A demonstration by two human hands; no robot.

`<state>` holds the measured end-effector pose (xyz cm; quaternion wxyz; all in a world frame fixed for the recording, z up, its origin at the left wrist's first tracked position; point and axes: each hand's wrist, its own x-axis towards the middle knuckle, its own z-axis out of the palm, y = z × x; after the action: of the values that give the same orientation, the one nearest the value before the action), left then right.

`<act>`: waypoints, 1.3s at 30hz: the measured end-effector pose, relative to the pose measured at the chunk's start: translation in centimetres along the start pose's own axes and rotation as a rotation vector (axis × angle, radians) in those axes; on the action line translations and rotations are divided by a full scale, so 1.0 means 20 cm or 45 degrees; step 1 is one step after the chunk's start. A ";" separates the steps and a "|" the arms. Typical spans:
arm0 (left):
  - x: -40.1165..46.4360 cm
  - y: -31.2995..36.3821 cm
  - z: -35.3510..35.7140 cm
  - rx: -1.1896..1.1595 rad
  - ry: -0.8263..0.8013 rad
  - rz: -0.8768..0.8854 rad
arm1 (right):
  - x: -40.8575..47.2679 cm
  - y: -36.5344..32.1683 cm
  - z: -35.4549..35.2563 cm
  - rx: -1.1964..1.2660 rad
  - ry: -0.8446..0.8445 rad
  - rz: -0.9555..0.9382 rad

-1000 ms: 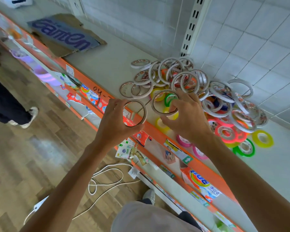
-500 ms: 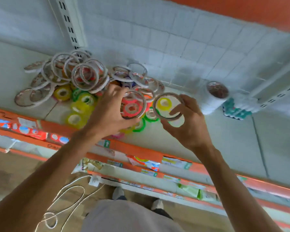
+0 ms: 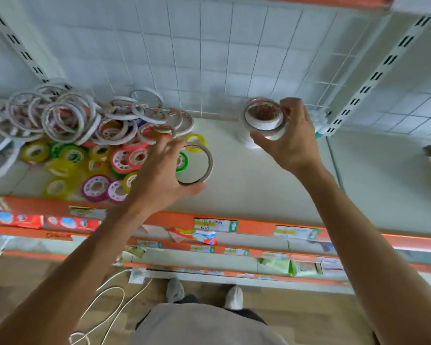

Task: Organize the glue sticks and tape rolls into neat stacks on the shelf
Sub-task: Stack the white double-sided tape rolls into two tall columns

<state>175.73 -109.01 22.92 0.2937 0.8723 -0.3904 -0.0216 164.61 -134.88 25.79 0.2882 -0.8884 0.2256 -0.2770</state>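
Bare shelf (image 3: 234, 195) between tape pile (image 3: 85, 135) and white stack (image 3: 256, 128); passable

White shelf (image 3: 246, 190), orange edge (image 3: 254, 226); yellow roll (image 3: 195, 141)

Both arms reach forward — left hand (image 3: 159, 175) and right hand (image 3: 292, 135) each with fingers curled, gripping.

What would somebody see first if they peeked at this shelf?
Probably the big jumbled pile of tape rolls at the shelf's left end, white rings heaped over yellow, green, pink and red ones. Next, the right hand setting a white ring on the neat white stack by the back wall, while the left hand holds another thin ring.
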 end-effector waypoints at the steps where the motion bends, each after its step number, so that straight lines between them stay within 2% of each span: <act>1: 0.01 0.02 0.00 0.002 -0.004 -0.005 | 0.04 0.01 0.01 -0.001 -0.023 0.028; 9: 0.03 0.10 -0.01 0.038 0.012 -0.013 | 0.19 0.15 0.07 0.016 -0.090 0.148; 39: 0.03 0.14 0.07 0.109 -0.084 -0.031 | 0.25 0.24 0.16 0.120 -0.051 0.136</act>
<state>173.91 -111.49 23.29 0.2429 0.8875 -0.3899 -0.0370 169.18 -139.96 22.33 0.3485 -0.8660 0.2537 -0.2535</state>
